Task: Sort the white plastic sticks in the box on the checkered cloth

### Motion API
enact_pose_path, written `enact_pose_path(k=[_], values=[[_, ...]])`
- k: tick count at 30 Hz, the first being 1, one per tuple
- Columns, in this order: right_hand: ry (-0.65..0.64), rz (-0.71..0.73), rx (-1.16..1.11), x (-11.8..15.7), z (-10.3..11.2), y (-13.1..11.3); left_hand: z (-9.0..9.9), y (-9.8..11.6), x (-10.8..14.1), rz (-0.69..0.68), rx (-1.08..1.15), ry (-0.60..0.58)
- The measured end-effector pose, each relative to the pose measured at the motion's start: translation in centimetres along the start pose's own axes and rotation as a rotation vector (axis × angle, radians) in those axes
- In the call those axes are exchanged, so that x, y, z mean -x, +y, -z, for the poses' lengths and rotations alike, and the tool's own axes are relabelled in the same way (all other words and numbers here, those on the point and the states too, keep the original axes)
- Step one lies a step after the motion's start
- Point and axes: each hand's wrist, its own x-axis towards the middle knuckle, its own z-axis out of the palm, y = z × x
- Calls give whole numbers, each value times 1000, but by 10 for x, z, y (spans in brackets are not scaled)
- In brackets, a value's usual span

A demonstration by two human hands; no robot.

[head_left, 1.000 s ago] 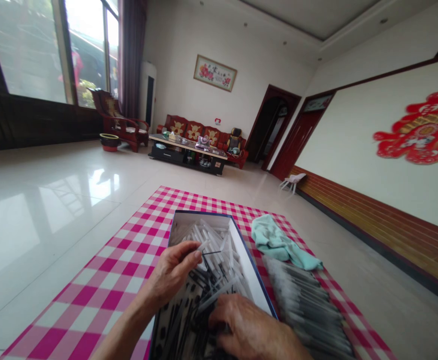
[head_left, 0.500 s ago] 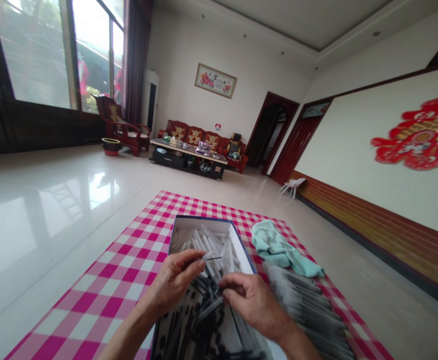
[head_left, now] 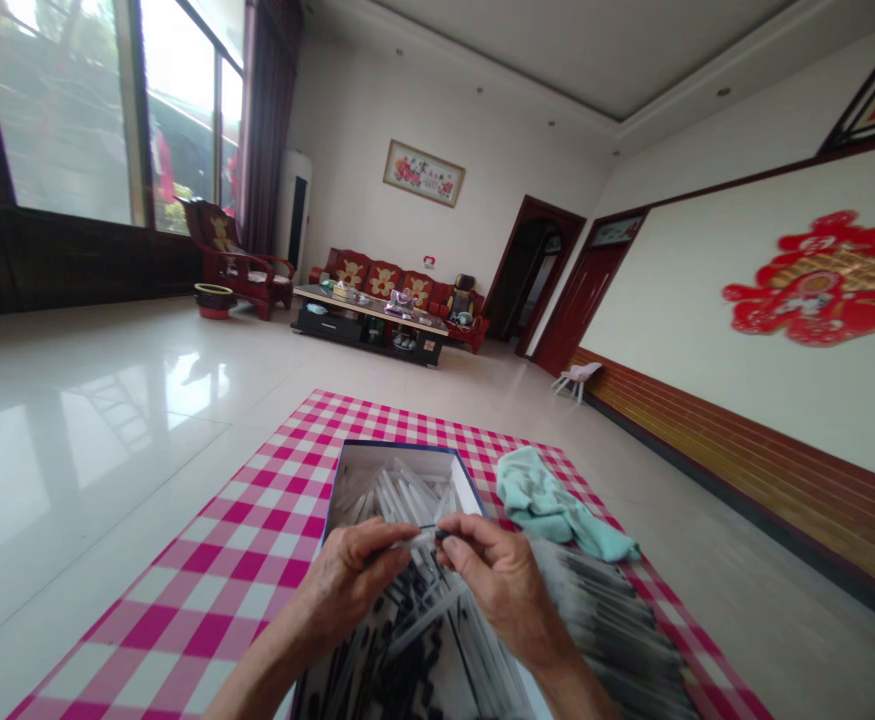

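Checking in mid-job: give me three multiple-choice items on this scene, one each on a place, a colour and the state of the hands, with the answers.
1. Where does the mint-green cloth lie?
A. Inside the open box
B. Right of the box
C. On the far sofa

2. What colours is the checked mat?
A. Blue and white
B. Green and yellow
C. Pink and white

3. What are the left hand and right hand doing?
A. Both pinching a thin clear-and-dark piece above the box
B. Both resting flat on the floor
C. Both gripping the cloth

Answers:
1. B: the cloth lies on the mat beyond the box's right side.
2. C: pink and white squares fill the mat.
3. A: the fingertips of both hands meet at the piece.
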Motion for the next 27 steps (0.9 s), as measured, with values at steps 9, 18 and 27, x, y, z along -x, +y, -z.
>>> enact_pose_path(k=[9, 18, 27], values=[[-12, 198, 277, 2, 1, -13, -3, -5, 0, -84, -132, 12], [-36, 147, 290, 2, 1, -7, -1, -2, 1, -90, -197, -26], [-33, 163, 375, 7, 1, -9, -2, 2, 1, -82, -236, -52]])
